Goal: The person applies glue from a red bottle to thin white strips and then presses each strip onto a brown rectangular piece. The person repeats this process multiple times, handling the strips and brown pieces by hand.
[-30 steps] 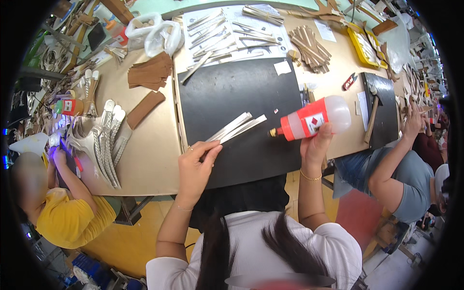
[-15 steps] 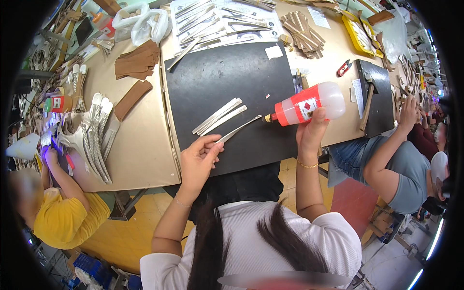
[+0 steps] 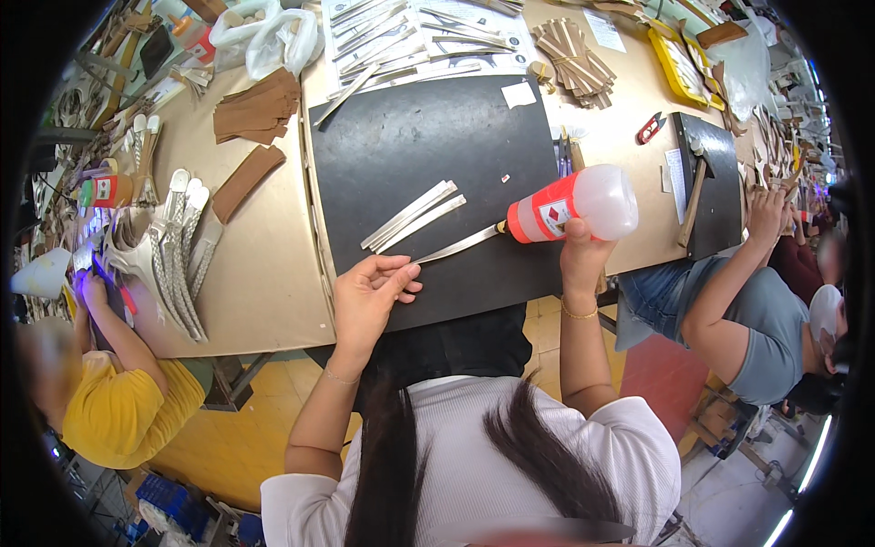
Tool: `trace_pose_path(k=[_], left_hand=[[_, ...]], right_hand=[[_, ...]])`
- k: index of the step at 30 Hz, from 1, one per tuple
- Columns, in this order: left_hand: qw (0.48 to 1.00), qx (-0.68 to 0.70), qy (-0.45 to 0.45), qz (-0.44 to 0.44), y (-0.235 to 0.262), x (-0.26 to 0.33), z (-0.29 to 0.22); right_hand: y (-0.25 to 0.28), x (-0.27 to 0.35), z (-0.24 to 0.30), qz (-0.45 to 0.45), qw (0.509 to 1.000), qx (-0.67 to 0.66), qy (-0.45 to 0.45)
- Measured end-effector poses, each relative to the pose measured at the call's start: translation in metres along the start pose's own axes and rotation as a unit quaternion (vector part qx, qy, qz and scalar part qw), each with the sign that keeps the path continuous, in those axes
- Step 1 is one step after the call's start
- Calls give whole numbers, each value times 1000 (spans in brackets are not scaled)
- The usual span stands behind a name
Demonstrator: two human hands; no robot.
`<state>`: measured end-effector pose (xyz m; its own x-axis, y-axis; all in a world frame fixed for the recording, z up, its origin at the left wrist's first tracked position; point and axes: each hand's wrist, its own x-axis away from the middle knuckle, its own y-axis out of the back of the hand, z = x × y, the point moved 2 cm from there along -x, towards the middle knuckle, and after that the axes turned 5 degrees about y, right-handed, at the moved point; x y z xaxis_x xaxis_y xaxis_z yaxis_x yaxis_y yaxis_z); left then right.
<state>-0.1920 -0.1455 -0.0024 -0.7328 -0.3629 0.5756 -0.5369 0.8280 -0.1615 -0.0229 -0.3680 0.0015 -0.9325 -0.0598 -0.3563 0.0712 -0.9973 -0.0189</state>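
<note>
My left hand [image 3: 369, 296] pinches the near end of a thin pale strip [image 3: 456, 246] that lies on a black mat [image 3: 428, 137]. My right hand [image 3: 583, 255] grips a squeeze bottle [image 3: 574, 205] with a red label and clear body, held sideways. Its nozzle touches the far end of that strip. A few more pale strips [image 3: 415, 216] lie side by side on the mat, just beyond the held one.
A person in yellow [image 3: 118, 401] sits at my left beside woven grey straps [image 3: 178, 246]. A person in a grey top [image 3: 756, 319] works at my right by a second black mat [image 3: 715, 182]. Brown pieces [image 3: 255, 105], bundled sticks [image 3: 570, 55] and strips on paper [image 3: 401, 36] lie farther back.
My left hand has pulled one strip away from the small pile toward the mat's near edge. The bottle's nozzle has come down onto that strip's end.
</note>
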Motion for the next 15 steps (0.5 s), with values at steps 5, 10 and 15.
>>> trace_pose_path(k=[5,10,15], left_hand=[[1000,-6,0,-4,0,0,1],[1000,0,-1,-2,0,0,1],[1000,6,3,-4,0,8,3]], right_hand=[[2,7,1,-9,999,-9,-30],[0,10,-1,9,1000,-20,-19],[-5,21,3,16,998,-37,-38]])
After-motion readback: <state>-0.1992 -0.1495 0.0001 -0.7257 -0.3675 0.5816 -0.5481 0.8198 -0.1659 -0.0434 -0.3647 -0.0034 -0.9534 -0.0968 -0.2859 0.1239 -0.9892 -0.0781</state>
